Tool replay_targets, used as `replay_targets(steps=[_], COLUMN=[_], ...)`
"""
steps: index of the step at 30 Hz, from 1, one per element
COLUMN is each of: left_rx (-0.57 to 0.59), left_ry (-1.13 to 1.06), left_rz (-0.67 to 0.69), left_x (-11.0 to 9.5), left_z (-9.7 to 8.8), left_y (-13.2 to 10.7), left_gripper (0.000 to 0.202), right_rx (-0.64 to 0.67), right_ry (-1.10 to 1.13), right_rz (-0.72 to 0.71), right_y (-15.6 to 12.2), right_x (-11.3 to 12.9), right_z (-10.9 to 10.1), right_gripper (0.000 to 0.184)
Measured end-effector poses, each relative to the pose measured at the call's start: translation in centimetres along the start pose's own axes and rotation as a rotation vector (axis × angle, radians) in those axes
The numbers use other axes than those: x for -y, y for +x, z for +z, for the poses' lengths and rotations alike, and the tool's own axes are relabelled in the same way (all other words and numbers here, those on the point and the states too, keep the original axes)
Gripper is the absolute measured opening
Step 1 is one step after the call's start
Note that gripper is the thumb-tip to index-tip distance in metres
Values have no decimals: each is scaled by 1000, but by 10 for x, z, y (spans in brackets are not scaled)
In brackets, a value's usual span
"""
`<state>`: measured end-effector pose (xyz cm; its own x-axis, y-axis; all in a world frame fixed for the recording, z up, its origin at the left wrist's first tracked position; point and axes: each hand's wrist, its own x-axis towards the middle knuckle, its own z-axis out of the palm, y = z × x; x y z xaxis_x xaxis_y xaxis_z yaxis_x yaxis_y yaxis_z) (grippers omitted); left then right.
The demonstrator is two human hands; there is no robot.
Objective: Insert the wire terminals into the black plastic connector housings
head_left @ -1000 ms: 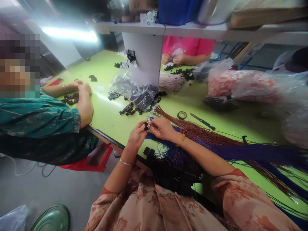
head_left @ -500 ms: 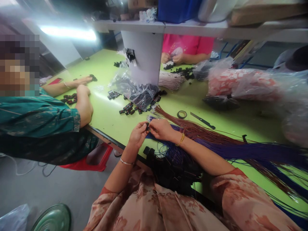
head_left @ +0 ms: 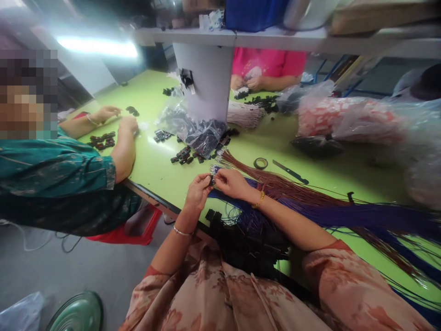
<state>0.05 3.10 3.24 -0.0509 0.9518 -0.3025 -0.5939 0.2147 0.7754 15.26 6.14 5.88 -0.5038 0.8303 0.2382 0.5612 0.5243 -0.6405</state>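
Note:
My left hand [head_left: 197, 191] is closed in a pinch on a small black plastic connector [head_left: 211, 179]. Right beside it, my right hand [head_left: 231, 184] is also pinched, its fingertips at the connector's edge; whatever is between them is too small to tell. Under and past my right wrist runs a bundle of blue wires [head_left: 310, 214]. Brown wires [head_left: 255, 172] lie just behind, their metal-tipped ends near my fingers. In front of my body is a heap of black connector parts [head_left: 251, 246], partly hidden by my right forearm.
On the green table [head_left: 155, 170] lie a tape roll [head_left: 261, 163], a blade [head_left: 290, 172], black-and-red parts [head_left: 182, 155] and a plastic bag [head_left: 203, 138]. A post [head_left: 206, 82] holds up a shelf. Co-workers sit at left and across; filled bags [head_left: 347, 119] stand right.
My hands stay almost in place, with the right fingers shifting slightly at the connector. The left co-worker's far hand has drawn back from the black pieces, and the near hand has moved right.

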Motion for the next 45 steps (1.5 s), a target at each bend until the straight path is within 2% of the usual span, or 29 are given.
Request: replay_targets(steps=[3, 8, 11, 16, 20, 25, 28, 30, 32, 34, 36, 41, 45], left_rx=[-8, -6, 4, -21, -44, -62, -71, -49, -27, -14, -7, 16, 31], left_ry=[5, 6, 11, 16, 18, 98, 144, 146, 132, 123, 123, 131, 129], left_rz=[16, -13, -29, 23, 17, 69, 61, 27, -3, -25, -46, -75, -64], left_x=[-2, -3, 1, 7, 8, 16, 20, 19, 16, 13, 12, 14, 15], left_z=[1, 0, -1, 1, 2, 1, 0, -1, -2, -3, -3, -3, -5], left_y=[-2, -2, -1, -2, -3, -4, -5, -5, -4, -3, -1, 0, 0], left_gripper=[22, 21, 22, 26, 29, 30, 32, 32, 31, 30, 29, 29, 29], right_rx=[-6, -30, -9, -14, 45, 34, 95, 118, 71, 28, 87, 214, 239], right_ry=[46, -59, -75, 26, 79, -149, -229, -186, -155, -265, -391, -555, -605], right_rz=[-6, -140, -147, -20, -15, -13, -11, 13, 81, 212, 296, 356, 331], right_y=[0, -3, -3, -1, 0, -8, -7, 0, 11, 21, 28, 32, 29], right_x=[2, -1, -3, -3, -5, -1, -3, -12, -28, -45, -58, -65, -63], right_z=[-1, 1, 4, 3, 1, 11, 7, -4, -18, -29, -33, -22, -16], right_gripper=[10, 6, 7, 10, 13, 11, 14, 18, 23, 22, 19, 24, 30])
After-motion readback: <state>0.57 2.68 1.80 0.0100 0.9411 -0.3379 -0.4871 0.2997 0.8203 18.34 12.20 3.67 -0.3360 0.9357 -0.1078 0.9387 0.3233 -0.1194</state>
